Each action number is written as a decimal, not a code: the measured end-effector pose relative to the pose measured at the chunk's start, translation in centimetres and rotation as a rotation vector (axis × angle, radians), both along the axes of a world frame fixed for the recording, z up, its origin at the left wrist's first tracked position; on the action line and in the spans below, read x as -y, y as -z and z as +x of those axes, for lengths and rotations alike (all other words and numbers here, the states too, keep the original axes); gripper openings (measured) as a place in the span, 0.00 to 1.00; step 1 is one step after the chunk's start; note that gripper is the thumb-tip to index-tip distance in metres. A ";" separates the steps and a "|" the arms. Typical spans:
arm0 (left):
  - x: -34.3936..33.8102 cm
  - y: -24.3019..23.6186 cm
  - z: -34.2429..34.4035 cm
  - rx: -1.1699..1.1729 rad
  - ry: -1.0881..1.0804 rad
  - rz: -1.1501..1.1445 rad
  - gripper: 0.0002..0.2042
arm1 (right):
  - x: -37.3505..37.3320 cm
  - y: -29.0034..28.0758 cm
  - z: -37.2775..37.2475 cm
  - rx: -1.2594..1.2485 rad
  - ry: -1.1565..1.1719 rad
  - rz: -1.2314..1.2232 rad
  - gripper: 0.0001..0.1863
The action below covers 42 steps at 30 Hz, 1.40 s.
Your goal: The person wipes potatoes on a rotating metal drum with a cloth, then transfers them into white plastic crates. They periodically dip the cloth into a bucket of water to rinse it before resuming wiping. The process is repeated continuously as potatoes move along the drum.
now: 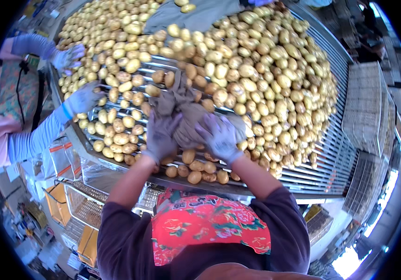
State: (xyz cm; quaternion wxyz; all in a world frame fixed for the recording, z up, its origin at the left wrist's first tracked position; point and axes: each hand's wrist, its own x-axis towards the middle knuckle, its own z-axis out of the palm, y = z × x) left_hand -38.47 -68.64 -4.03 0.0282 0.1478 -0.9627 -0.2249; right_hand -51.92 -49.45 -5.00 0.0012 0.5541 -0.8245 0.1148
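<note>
A bunched grey-brown cloth (pixel 188 125) lies over potatoes on the slatted metal table in front of me. My left hand (pixel 162 136), in a purple-grey glove, rests against the cloth's left side with its fingers apart. On the cloth's right part my right hand (pixel 220 138), gloved alike, lies with its fingers spread; cloth shows on both sides of it. Neither hand visibly closes around the cloth. Several brown potatoes (pixel 195 168) sit between my wrists near the table's front edge. What lies under the cloth and palms is hidden.
Yellow potatoes (pixel 265 88) are heaped across the slatted table (pixel 335 172). Another grey cloth (pixel 193 16) lies at the far side. At the left, a co-worker's gloved hands (pixel 83 99) reach over the potatoes. Wire baskets (pixel 362 108) stand at the right; a crate (pixel 86 203) is below left.
</note>
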 end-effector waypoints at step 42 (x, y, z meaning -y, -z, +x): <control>0.6 1.7 -15.9 -0.126 0.400 -0.122 0.38 | -4.2 -3.2 -12.7 0.247 0.039 0.306 0.40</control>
